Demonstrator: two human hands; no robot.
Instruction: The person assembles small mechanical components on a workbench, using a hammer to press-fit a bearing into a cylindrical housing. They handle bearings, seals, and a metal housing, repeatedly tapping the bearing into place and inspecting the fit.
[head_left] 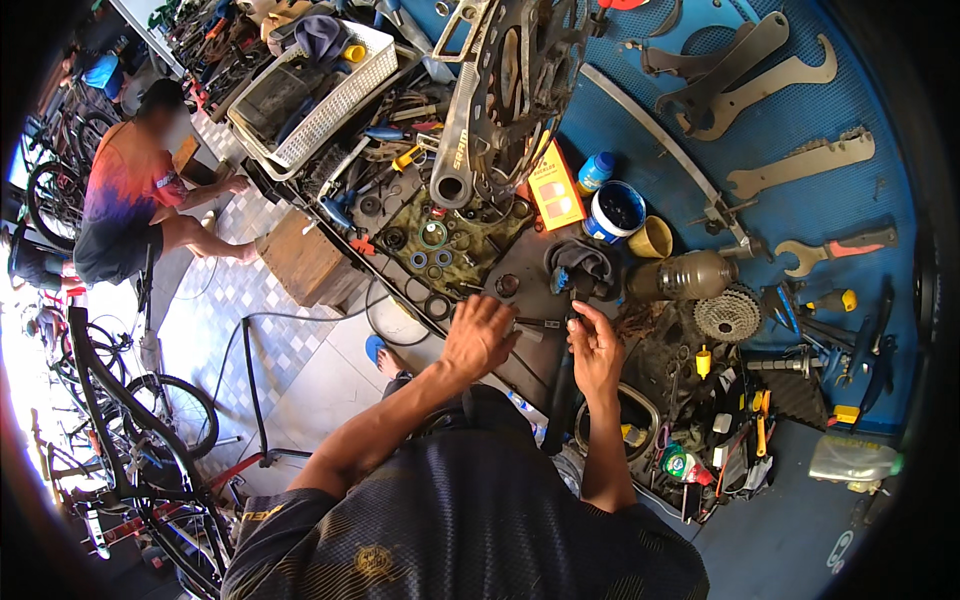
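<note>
My left hand [478, 337] is palm down over the front of the workbench, its fingers bent but a little apart, with no object visible in it. Just past its thumb lie small metal pieces [538, 323]. My right hand [597, 350] has thumb and forefinger closed at the upper end of a slim black rod-like part [573, 308], whose exact kind I cannot make out. Beyond that hand is a crumpled dark rag [583, 265]. A dark ring-shaped part [507, 285] sits between the hands. Farther off, several rings and bearings surround a green ring [433, 234] on a greasy mat.
A bicycle crank arm with chainrings [453, 150] hangs over the bench. Right of it stand an orange box [556, 190], a blue-and-white tub [615, 212], a brown jar [690, 275] and a cassette [727, 312]. Wrenches [805, 165] hang behind. At left, a person [135, 190] crouches near bicycles.
</note>
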